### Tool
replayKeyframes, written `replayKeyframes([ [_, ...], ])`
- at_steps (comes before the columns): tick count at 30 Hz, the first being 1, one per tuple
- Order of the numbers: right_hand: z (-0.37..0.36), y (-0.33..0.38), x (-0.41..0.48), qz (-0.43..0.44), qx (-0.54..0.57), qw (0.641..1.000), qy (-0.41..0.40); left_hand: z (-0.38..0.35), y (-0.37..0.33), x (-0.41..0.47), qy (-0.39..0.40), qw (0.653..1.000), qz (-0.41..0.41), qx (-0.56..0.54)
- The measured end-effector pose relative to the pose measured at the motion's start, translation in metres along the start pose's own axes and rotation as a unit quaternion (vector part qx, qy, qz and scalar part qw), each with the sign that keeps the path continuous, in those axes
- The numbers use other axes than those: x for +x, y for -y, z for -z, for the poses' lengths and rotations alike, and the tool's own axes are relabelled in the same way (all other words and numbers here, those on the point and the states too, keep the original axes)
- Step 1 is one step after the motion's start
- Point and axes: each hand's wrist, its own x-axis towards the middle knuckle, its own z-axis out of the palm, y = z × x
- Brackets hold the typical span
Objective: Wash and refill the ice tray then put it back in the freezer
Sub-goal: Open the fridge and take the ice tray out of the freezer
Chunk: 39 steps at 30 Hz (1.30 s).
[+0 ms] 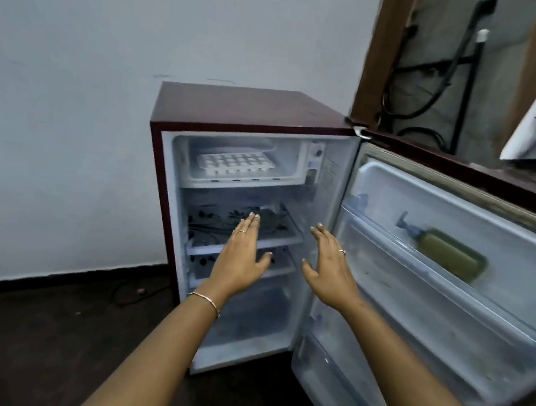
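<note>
A small maroon fridge [237, 109] stands against the wall with its door [450, 290] swung wide to the right. At the top inside is the freezer compartment [181, 159], and a white ice tray [236, 164] lies flat in it. My left hand [242, 253] and my right hand [330, 263] are stretched out in front of the fridge shelves, below the freezer, fingers straight and holding nothing. Both hands are apart from the tray.
A green pump bottle [448, 253] lies in the upper door shelf. Glass shelves with a floral print [276, 237] sit under the freezer. Dark floor [27, 342] spreads to the left. Behind the door is a doorway with black hoses [440, 89].
</note>
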Motion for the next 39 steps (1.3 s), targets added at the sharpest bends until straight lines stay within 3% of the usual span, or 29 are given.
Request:
replayKeyframes([
  [5, -0.029, 0.005, 0.091, -0.038, 0.098, 0.994, 0.013, 0.019, 0.060, 0.068, -0.036, 0.997, 0.064, -0.006],
  [15, -0.060, 0.001, 0.248, -0.085, 0.119, 0.988, 0.042, 0.046, 0.136, 0.182, -0.049, 0.992, 0.112, -0.001],
  [20, -0.077, -0.007, 0.308, -0.107, 0.137, 0.983, 0.058, 0.045, 0.155, 0.225, -0.052, 0.976, 0.195, -0.084],
  [39, -0.132, -0.033, 0.386, -0.111, 0.015, 0.992, 0.051, 0.032, 0.188, 0.266, -0.049, 0.926, 0.278, -0.249],
])
